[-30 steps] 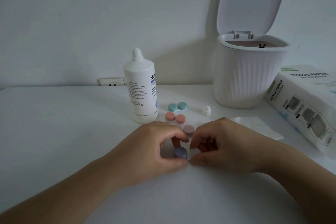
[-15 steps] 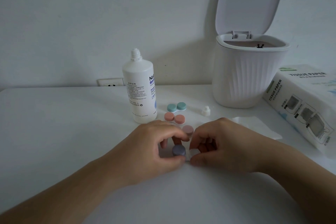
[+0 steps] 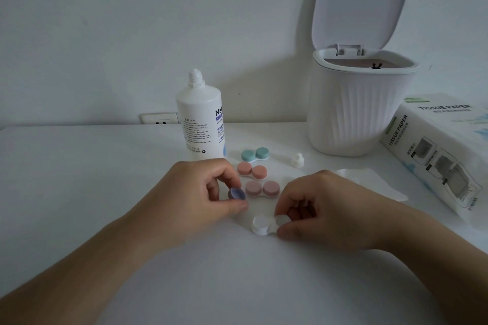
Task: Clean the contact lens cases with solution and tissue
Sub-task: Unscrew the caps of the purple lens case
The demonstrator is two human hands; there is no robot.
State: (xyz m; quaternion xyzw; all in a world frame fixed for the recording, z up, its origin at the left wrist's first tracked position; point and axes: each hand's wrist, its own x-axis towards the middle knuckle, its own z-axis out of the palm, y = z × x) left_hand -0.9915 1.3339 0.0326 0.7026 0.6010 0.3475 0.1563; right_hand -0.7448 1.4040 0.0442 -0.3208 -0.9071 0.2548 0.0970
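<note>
My left hand pinches a purple cap, lifted off and tilted so its hollow shows. A white lens case lies on the table with both wells uncapped; my right hand holds its right end. Behind them lie a dusty pink case, an orange-pink case and a teal case, all capped. The white solution bottle stands uncapped behind my left hand, its small cap lying to the right. A loose tissue lies behind my right hand.
A white ribbed bin with its lid up stands at the back right. A tissue paper pack lies at the right edge. A wall socket sits behind the table. The white table spreads left and front.
My left hand has taken the purple cap off the white case and drawn it up and to the left. My right hand still holds the case, now exposed.
</note>
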